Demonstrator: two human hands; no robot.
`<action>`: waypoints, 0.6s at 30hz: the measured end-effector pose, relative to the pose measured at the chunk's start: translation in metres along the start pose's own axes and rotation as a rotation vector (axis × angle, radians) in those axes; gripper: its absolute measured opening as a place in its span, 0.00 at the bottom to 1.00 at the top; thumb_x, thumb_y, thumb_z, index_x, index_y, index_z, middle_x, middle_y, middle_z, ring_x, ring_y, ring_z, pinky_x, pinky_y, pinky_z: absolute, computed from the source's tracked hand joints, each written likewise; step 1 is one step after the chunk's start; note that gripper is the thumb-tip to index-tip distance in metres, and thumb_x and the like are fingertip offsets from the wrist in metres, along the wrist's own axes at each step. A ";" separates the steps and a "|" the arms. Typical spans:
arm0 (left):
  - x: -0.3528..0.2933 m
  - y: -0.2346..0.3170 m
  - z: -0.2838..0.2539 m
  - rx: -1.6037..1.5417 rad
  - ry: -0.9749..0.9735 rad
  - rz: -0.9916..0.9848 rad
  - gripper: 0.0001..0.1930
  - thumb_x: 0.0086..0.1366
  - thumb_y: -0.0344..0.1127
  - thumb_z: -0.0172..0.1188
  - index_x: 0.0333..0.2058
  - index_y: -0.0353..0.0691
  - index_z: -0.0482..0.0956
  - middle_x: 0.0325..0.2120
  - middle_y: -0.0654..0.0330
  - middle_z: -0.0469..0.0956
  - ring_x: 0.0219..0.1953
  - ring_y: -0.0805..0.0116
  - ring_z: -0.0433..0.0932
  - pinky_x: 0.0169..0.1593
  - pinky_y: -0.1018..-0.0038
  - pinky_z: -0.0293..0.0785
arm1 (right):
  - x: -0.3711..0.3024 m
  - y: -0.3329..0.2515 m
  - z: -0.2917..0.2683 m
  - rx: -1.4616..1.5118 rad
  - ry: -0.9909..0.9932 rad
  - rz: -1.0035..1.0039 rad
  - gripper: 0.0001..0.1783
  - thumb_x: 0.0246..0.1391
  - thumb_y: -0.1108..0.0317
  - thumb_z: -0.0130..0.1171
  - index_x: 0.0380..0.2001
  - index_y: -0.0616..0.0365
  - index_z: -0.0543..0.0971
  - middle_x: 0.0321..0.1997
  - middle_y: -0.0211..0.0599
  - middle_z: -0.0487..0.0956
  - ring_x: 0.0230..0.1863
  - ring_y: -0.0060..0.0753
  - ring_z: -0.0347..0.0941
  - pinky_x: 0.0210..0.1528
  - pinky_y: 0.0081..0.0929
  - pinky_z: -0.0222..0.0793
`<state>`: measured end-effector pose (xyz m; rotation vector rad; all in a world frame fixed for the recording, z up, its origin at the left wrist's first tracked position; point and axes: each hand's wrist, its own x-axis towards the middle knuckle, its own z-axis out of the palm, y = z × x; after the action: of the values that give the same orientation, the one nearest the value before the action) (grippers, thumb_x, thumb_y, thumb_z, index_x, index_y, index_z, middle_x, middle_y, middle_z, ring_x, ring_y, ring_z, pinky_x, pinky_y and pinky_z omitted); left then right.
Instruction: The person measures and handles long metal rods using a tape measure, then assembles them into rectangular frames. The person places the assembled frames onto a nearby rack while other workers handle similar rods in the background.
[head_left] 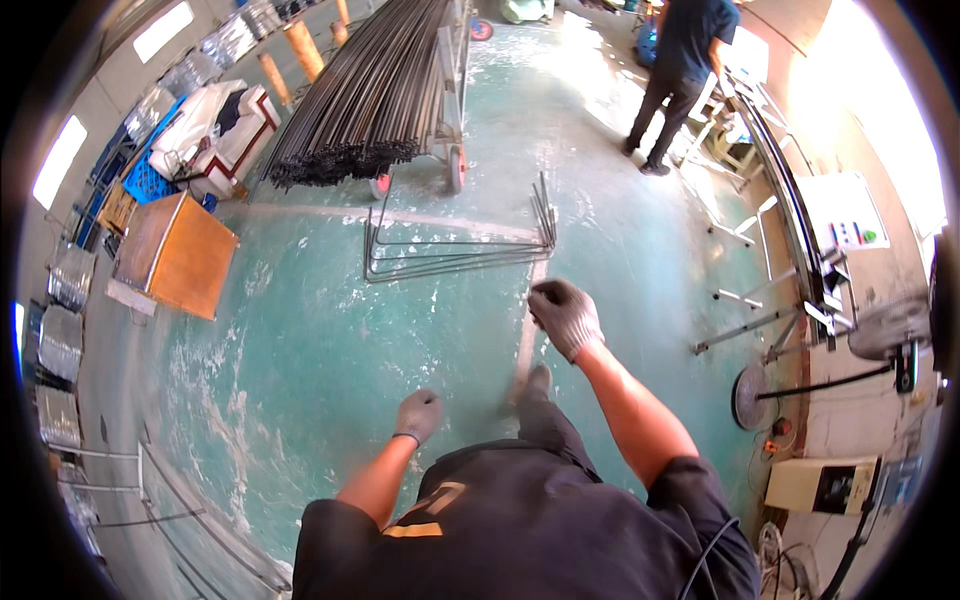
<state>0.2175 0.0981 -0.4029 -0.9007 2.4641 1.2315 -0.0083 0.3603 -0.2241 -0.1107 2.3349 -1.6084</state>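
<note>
Grey-knit-gloved right hand, held out ahead, fingers curled, cannot tell whether around anything; likewise gloved left hand, farther back, loosely clenched; beyond the right hand, thin dark metal rods with bent ends, lying on the worn green floor; farther off, a thick bundle of long dark metal rods on a wheeled metal rack.

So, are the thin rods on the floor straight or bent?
Bent: the thin rods turn sharply at both ends of their long stretch.
</note>
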 end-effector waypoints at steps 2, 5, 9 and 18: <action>0.030 -0.028 0.004 -0.037 0.055 -0.005 0.13 0.67 0.41 0.60 0.41 0.39 0.88 0.38 0.44 0.87 0.44 0.43 0.86 0.50 0.58 0.80 | 0.086 -0.023 0.030 -0.070 -0.063 -0.106 0.23 0.61 0.53 0.65 0.49 0.61 0.88 0.33 0.40 0.89 0.35 0.31 0.87 0.45 0.30 0.81; 0.046 -0.028 0.013 -0.152 0.153 -0.157 0.14 0.66 0.41 0.62 0.40 0.38 0.88 0.39 0.46 0.88 0.44 0.46 0.87 0.50 0.60 0.81 | 0.217 -0.081 0.083 -0.390 -0.085 -0.262 0.24 0.59 0.48 0.64 0.47 0.56 0.89 0.45 0.56 0.88 0.52 0.57 0.86 0.58 0.44 0.79; 0.071 -0.001 0.027 -0.229 0.224 -0.346 0.16 0.66 0.42 0.60 0.42 0.37 0.89 0.39 0.44 0.88 0.47 0.45 0.87 0.53 0.58 0.81 | 0.390 -0.147 0.177 -0.564 -0.169 -0.384 0.27 0.60 0.43 0.65 0.48 0.57 0.89 0.36 0.45 0.90 0.36 0.38 0.88 0.44 0.36 0.80; 0.109 0.106 0.042 -0.523 0.664 -0.529 0.15 0.67 0.45 0.62 0.44 0.44 0.89 0.40 0.44 0.88 0.46 0.41 0.87 0.52 0.54 0.82 | 0.609 -0.101 0.207 -0.184 -0.479 0.041 0.21 0.64 0.47 0.68 0.42 0.54 0.89 0.32 0.36 0.87 0.21 0.34 0.76 0.22 0.34 0.69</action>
<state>0.0641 0.1339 -0.4123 -2.2342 2.0483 1.5570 -0.5379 -0.0050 -0.3224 -0.4342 2.0817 -1.1822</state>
